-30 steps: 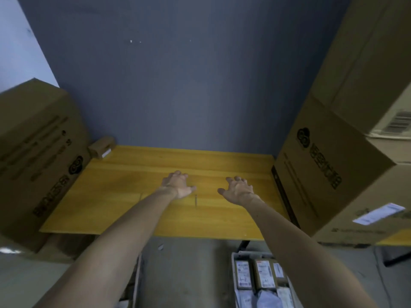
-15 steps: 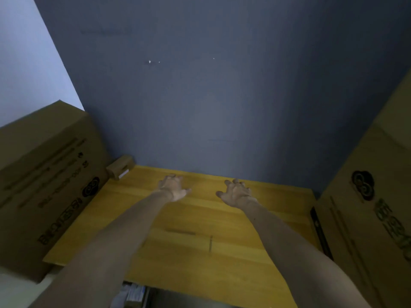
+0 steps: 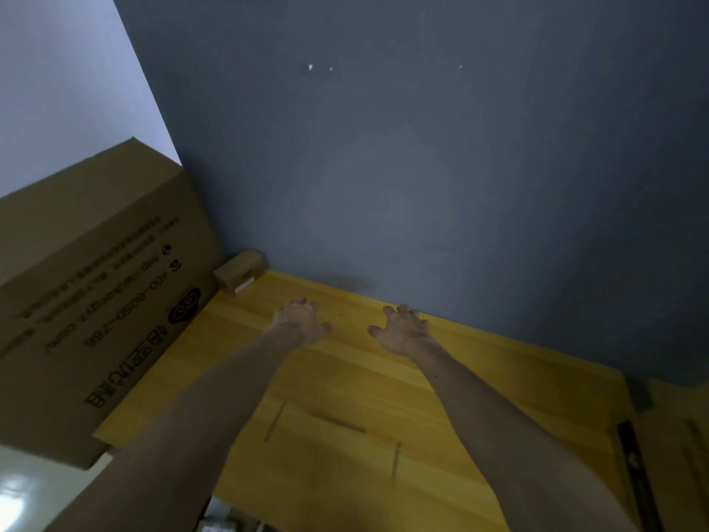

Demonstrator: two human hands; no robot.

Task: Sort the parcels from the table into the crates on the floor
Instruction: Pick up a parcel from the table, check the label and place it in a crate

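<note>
Hands: 2, left hand (image 3: 301,320) and right hand (image 3: 403,330), both empty with fingers spread, around 12 o'clock of the surface (image 3: 498,378)
Surfaces: 1, yellow wood
Small parcels: 1, brown small parcel (image 3: 241,271) at the 10 o'clock corner, against the wall
Large cartons: 2, left carton (image 3: 96,301) at 9 o'clock with printed text, right carton (image 3: 675,455) at 4 o'clock, only partly in view
Crates: cannot count, just a blurred bit of something at 6 o'clock below the surface edge
White specks on wall (image 3: 422,167): 3, at 12 o'clock
</note>
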